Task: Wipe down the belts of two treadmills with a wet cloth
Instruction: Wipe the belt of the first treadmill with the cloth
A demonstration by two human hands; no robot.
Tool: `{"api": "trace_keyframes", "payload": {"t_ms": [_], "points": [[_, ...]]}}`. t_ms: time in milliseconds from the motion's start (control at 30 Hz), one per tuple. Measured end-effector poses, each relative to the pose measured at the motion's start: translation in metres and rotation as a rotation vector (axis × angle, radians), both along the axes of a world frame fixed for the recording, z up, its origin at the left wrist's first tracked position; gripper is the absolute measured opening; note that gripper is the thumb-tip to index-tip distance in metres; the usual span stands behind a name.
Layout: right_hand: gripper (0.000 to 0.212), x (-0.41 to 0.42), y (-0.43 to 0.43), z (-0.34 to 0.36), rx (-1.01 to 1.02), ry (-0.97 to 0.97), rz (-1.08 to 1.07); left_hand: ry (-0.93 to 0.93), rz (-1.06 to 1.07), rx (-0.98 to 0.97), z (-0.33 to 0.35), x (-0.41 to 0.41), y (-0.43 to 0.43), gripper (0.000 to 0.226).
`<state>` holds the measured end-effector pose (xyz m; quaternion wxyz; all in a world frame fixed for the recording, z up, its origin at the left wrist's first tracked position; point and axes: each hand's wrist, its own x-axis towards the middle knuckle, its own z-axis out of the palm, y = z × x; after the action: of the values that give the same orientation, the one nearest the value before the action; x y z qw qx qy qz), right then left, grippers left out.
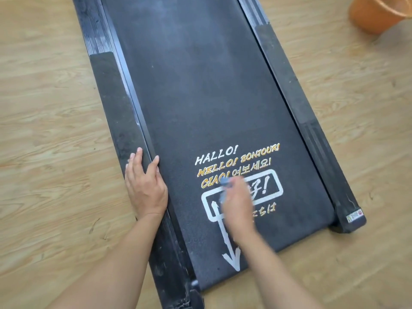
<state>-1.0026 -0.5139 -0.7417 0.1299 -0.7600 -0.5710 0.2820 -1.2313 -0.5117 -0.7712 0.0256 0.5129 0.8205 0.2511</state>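
A black treadmill belt (196, 90) runs from the top of the view down to me, printed with white and gold greeting words and a white arrow near its end. My left hand (145, 186) rests flat on the left side rail (116, 103), fingers straight, thumb touching the belt's edge. My right hand (236, 204) is blurred with motion over the printed box on the belt and holds a small bluish-grey cloth (224, 190) that shows at its fingertips, down on the belt.
The treadmill lies on a light wooden floor (49, 112). An orange bucket (379, 14) stands on the floor at the top right, beyond the right side rail (296, 101).
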Motion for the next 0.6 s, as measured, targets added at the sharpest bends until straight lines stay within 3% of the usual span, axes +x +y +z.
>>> {"api": "trace_keyframes", "payload": {"t_ms": [133,300,500,600], "points": [[0.027,-0.107,-0.082,0.007,0.018,-0.030,0.513,-0.002,0.014,0.003,-0.003,-0.001,-0.002,0.026],[0.031,-0.051,-0.069,0.002,0.015,-0.134,0.798,-0.017,0.006,-0.042,-0.001,-0.004,-0.007,0.027],[0.008,0.088,0.007,-0.004,0.015,-0.273,0.137,-0.023,-0.002,-0.072,0.003,-0.004,-0.008,0.034],[0.011,0.163,0.060,0.002,-0.009,-0.365,-0.161,-0.058,-0.006,-0.093,-0.002,-0.002,-0.005,0.042]]}}
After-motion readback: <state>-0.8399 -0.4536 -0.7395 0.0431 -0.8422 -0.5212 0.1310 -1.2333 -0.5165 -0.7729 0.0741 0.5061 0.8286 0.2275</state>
